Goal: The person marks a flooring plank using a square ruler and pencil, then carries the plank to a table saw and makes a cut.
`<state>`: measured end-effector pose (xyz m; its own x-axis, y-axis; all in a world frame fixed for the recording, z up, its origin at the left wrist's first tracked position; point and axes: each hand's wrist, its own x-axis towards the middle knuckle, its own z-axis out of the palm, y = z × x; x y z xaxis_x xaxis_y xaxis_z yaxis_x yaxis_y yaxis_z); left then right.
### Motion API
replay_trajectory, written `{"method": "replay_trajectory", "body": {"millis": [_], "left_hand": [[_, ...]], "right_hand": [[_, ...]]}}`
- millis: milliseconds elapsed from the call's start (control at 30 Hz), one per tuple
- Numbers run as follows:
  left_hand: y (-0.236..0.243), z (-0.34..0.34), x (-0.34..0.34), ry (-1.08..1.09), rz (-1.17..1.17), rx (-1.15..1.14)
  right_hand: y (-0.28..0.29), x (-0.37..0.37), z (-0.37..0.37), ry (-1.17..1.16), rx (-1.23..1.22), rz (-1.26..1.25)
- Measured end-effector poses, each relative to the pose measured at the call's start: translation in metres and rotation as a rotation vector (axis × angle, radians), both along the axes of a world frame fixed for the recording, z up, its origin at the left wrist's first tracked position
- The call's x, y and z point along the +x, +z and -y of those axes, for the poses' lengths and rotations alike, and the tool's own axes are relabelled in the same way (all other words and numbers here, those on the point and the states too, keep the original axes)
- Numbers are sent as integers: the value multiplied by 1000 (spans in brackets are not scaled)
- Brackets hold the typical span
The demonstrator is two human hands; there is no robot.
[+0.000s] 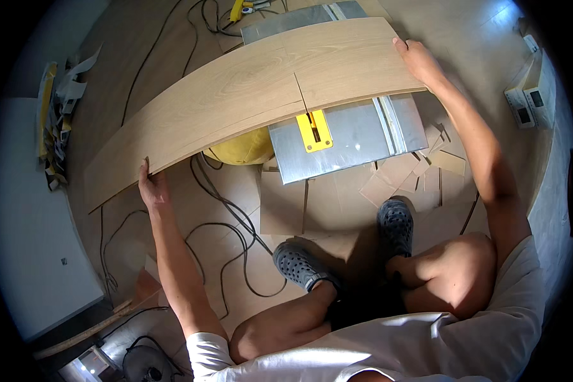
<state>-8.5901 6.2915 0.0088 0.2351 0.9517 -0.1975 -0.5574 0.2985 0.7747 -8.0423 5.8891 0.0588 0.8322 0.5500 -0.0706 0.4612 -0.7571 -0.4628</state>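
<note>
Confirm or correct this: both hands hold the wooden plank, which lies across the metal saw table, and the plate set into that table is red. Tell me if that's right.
Not quite: the plate is yellow, not red, as the head view shows. The rest stands: the left hand and right hand hold the wooden plank across the metal saw table.

White T-shirt [414, 340], black shorts [369, 309], perforated dark clogs [296, 262]
</note>
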Motion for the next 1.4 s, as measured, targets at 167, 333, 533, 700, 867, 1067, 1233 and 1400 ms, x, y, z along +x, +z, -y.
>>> {"method": "replay_trajectory", "body": {"millis": [167, 333, 533, 700, 867, 1067, 1233, 1400], "left_hand": [[-1, 2, -2, 29, -16, 12], [-5, 4, -4, 17, -5, 4], [-2, 7, -12, -39, 36, 6], [-3, 12, -12, -17, 83, -42], [-10, 8, -26, -55, 46, 7], [-2, 22, -21, -20, -6, 6], [-2, 26, -25, -25, -24, 20], [-5, 27, -34, -35, 7, -18]], "right_hand": [[-3, -10, 1, -51, 41, -21], [0, -11, 5, -53, 14, -36], [6, -20, 9, -54, -13, -42], [0, -21, 16, -40, 2, 10], [9, -31, 18, -35, -16, -23], [4, -33, 24, -45, -16, -3], [5, -36, 28, -38, -11, 23], [7, -39, 29, -54, -14, -28]]}}
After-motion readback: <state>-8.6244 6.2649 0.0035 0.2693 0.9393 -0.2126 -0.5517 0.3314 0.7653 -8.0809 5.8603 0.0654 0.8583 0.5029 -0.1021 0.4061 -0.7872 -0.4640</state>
